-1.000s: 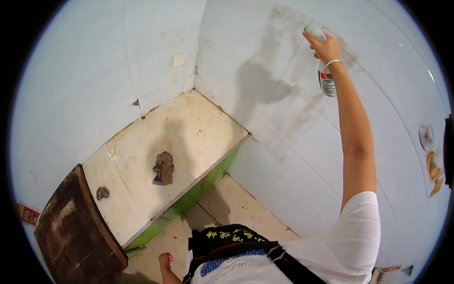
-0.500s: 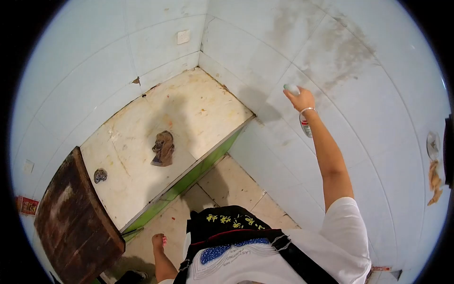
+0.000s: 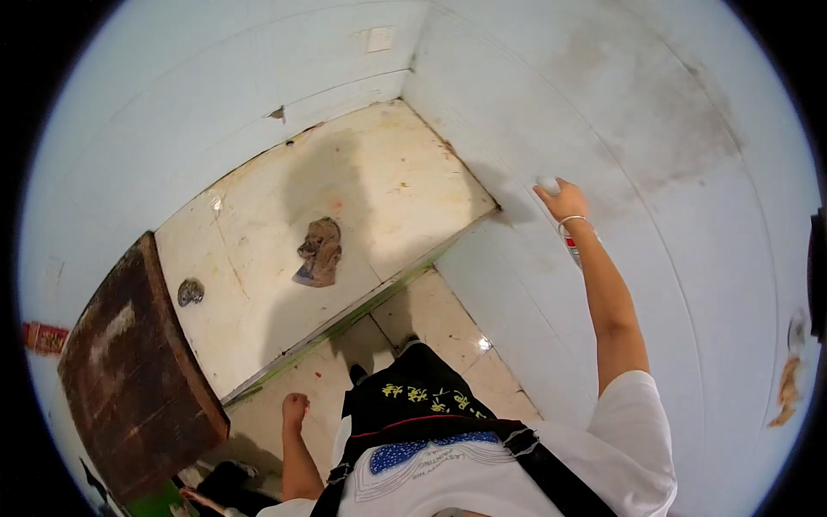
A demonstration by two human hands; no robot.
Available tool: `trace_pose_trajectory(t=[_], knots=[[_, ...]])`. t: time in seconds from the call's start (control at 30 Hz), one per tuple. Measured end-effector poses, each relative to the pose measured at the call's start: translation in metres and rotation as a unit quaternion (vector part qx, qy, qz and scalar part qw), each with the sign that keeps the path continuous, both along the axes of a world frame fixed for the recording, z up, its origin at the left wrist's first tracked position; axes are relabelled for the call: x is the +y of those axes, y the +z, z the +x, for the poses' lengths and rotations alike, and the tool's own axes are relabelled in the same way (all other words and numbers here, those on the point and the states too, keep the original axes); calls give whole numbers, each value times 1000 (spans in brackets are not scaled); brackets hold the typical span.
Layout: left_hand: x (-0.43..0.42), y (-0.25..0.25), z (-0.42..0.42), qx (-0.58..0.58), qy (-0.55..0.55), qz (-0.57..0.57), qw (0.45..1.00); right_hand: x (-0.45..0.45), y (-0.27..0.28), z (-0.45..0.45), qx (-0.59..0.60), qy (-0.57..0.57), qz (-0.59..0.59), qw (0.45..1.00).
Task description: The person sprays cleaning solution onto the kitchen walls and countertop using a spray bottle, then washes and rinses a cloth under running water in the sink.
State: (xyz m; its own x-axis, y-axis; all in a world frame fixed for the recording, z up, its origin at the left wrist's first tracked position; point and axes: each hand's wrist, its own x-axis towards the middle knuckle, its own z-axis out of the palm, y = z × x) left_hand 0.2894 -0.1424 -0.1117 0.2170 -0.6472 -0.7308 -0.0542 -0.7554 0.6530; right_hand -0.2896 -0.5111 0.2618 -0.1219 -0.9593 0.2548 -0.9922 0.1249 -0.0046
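My right hand is wrapped round a spray bottle, near the tiled wall on the right. The bottle's white top shows above my fingers, and its lower part shows partly behind my wrist, which wears a bracelet. My left hand hangs low beside my body with its fingers curled; whether anything is inside cannot be made out. Grey stains mark the wall above and to the right of my right hand. A brown crumpled cloth lies on the pale counter.
A dark scouring pad lies at the counter's left, beside a dark wooden board. A socket is on the back wall. At lower left shows another person's hand. A brownish cloth hangs at the far right.
My right hand with the bottle has come down and away from the stained upper wall. The view has shifted, and another person's hand has appeared at lower left.
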Motion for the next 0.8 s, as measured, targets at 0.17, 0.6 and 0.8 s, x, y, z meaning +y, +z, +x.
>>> trace_pose_trajectory(t=[0.17,0.6,0.8], knots=[[-42,19,-41,-5,77,-24,997,-73,-11,23,-6,0,52,999],[-138,108,-145,-208,71,-114,969,-350,-78,74,5,186,-3,982],[-147,144,-161,-236,101,-104,961,-428,-115,99,-39,208,71,975]])
